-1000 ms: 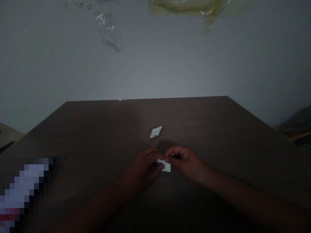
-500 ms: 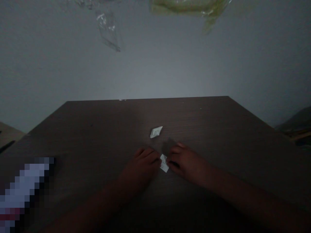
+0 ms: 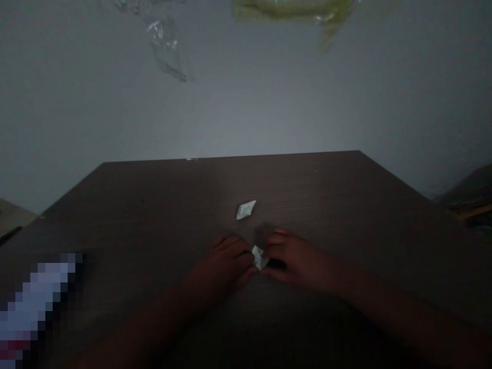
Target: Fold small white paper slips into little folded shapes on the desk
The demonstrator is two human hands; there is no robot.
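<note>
A small piece of white paper point(image 3: 260, 258), creased and folded, sits between my two hands just above the dark wood table point(image 3: 326, 195). My right hand point(image 3: 298, 261) pinches its right edge between thumb and fingers. My left hand point(image 3: 223, 261) has curled fingers against its left edge. Part of the paper is hidden by the fingertips. Farther ahead, a second folded white paper packet point(image 3: 246, 209) lies alone on the tabletop, untouched by either hand.
A pixelated, blurred object point(image 3: 38, 307) lies at the lower left of the table. Beyond the far edge is a grey wall, with clear plastic point(image 3: 163, 43) and a greenish bag point(image 3: 295, 10) at the top. Dark shapes point(image 3: 469, 195) stand off the right side.
The paper between my hands has gone from a flatter strip to a smaller, creased shape. My hands have moved closer together around it. The farther packet has not moved.
</note>
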